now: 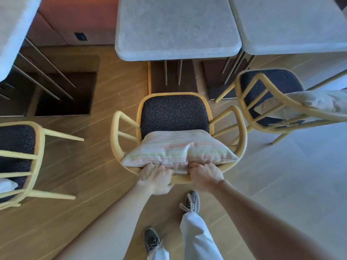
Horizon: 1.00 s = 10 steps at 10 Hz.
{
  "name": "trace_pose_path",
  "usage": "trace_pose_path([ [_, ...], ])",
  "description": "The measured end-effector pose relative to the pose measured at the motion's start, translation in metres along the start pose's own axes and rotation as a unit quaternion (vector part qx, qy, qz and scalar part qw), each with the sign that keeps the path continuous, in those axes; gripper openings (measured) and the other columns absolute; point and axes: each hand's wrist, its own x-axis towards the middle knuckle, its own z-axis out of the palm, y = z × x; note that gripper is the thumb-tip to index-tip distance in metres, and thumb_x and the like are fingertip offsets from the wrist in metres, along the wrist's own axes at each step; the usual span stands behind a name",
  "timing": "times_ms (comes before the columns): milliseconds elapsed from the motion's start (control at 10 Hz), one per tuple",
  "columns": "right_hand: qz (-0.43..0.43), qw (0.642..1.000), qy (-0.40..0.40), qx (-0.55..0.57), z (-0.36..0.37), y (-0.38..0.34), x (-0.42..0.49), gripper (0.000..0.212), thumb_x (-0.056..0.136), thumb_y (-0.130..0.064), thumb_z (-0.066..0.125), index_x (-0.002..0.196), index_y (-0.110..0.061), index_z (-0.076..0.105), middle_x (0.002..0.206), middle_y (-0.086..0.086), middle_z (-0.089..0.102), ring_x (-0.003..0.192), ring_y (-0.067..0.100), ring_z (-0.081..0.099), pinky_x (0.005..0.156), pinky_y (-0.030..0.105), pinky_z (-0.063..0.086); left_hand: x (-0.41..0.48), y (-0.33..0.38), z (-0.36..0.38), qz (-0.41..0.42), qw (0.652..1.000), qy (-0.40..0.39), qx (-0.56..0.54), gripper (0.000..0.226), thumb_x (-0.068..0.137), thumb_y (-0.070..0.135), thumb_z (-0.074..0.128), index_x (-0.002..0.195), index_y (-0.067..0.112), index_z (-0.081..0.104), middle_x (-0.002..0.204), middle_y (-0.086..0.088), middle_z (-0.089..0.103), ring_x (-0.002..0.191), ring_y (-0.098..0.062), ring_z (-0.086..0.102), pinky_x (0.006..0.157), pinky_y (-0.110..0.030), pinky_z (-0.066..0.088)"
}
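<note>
The chair [174, 113] is held by its back rail, seemingly to be slid toward the near edge of the table [176, 27]; a straight, level push is called for next. Both arms are stretched forward, the left hand [155, 178] and right hand [204, 177] curled round the rail. The cushion [178, 151] is propped at the seat's rear edge.

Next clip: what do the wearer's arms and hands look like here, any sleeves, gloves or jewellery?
The left hand and right hand are bare, without gloves. The left forearm and right forearm are uncovered to the frame's edge; no sleeve shows. No watch, bracelet or ring is visible.
</note>
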Motion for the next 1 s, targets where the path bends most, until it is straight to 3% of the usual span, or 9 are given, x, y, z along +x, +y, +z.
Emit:
trace_pose_path([
  [100, 0.026, 1.0, 0.002, 0.012, -0.026, 0.028, 0.035, 0.035, 0.097, -0.014, 0.05, 0.126, -0.016, 0.069, 0.129, -0.001, 0.069, 0.101, 0.036, 0.075, 0.078, 0.044, 0.054, 0.026, -0.011, -0.022, -0.034, 0.999, 0.012, -0.011, 0.053, 0.1, 0.052, 0.057, 0.147, 0.028, 0.055, 0.137, -0.004, 0.066, 0.126, -0.03, 0.064, 0.104, -0.045, 0.049],
  [200, 0.002, 1.0, 0.016, 0.004, -0.03, 0.056, 0.059, 0.035, 0.098, -0.012, 0.047, 0.124, -0.014, 0.069, 0.127, 0.001, 0.07, 0.1, 0.038, 0.075, 0.079, 0.045, 0.056, 0.053, -0.018, -0.049, 0.018, 0.997, 0.079, -0.016, 0.044, 0.099, 0.055, 0.056, 0.136, 0.033, 0.065, 0.11, -0.004, 0.078, 0.106, -0.029, 0.074, 0.086, -0.042, 0.052],
  [400, 0.008, 0.999, 0.028, 0.013, -0.047, 0.084, 0.088, 0.033, 0.099, -0.011, 0.048, 0.125, -0.014, 0.069, 0.128, 0.001, 0.07, 0.099, 0.036, 0.075, 0.073, 0.039, 0.041, 0.094, -0.031, -0.073, 0.038, 0.995, 0.096, -0.001, 0.044, 0.097, 0.054, 0.056, 0.136, 0.038, 0.065, 0.102, -0.005, 0.079, 0.099, -0.03, 0.076, 0.072, -0.04, 0.039],
  [900, 0.007, 1.0, 0.023, -0.003, -0.068, 0.122, 0.126, 0.031, 0.098, -0.016, 0.049, 0.119, -0.016, 0.072, 0.122, -0.002, 0.07, 0.093, 0.036, 0.073, 0.075, 0.042, 0.05, 0.13, -0.043, -0.109, 0.043, 0.994, 0.105, -0.009, 0.029, 0.099, 0.052, 0.053, 0.114, 0.036, 0.07, 0.083, 0.001, 0.076, 0.082, -0.026, 0.074, 0.067, -0.036, 0.043],
  [1000, 0.002, 0.999, 0.033, -0.022, -0.068, 0.123, 0.127, 0.03, 0.099, -0.021, 0.049, 0.118, -0.017, 0.073, 0.123, -0.004, 0.069, 0.093, 0.035, 0.074, 0.072, 0.041, 0.048, 0.133, -0.046, -0.105, 0.047, 0.991, 0.122, -0.006, 0.036, 0.097, 0.061, 0.051, 0.112, 0.035, 0.071, 0.082, 0.002, 0.076, 0.08, -0.025, 0.075, 0.066, -0.036, 0.043],
])
